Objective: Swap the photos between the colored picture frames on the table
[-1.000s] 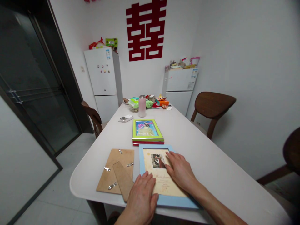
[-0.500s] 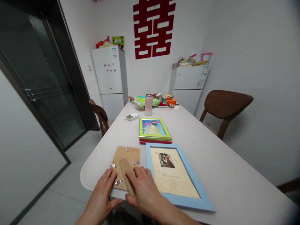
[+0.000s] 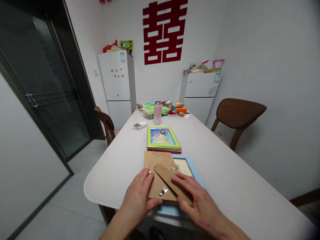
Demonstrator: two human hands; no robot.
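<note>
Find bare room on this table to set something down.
Bare table right of the green frame and blue frame; another patch left of the green frame. Crowded: far end, beyond the pink bottle; near middle, where left hand and right hand hold the backing board.

Soft, even light; faint shadow beside chair point(image 3: 240, 113); right corners dark.

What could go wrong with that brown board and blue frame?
The brown board, between both hands over the blue frame, could slip and scuff it. Metal clips near the left hand might scratch fingers. The frame lies near the table edge, so a nudge might tip it.
</note>
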